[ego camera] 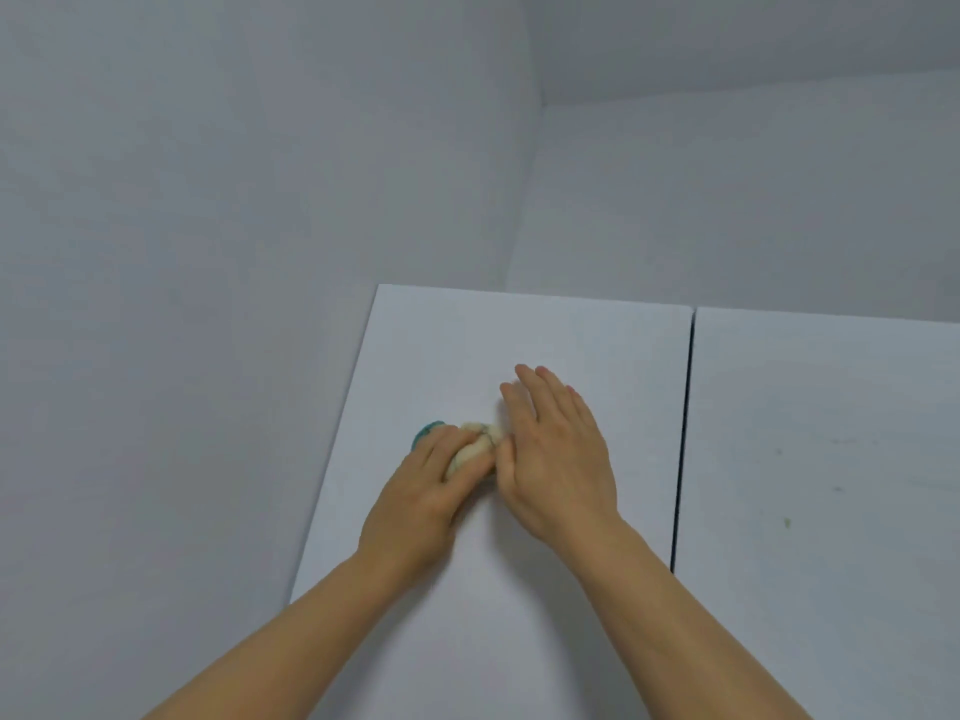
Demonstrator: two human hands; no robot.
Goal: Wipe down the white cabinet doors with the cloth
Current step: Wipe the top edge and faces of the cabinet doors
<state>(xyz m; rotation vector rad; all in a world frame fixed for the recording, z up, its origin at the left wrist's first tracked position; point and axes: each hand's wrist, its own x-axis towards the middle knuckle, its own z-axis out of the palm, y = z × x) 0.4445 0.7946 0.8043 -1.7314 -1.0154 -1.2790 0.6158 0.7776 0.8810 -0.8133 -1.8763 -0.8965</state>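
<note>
Two white cabinet doors fill the lower right of the head view, a left door [597, 345] and a right door [831, 397], split by a thin dark gap [683, 439]. A bunched cream cloth [475, 444] with a teal edge [427, 431] lies against the left door. My left hand [421, 506] grips the cloth, fingers curled over it. My right hand [556, 459] lies flat on the door just right of the cloth, fingers straight, its thumb side touching the cloth.
A plain grey wall [208, 252] runs to the left of the doors and another grey surface [753, 189] sits above them. Small greenish and grey marks [787, 522] dot the right door.
</note>
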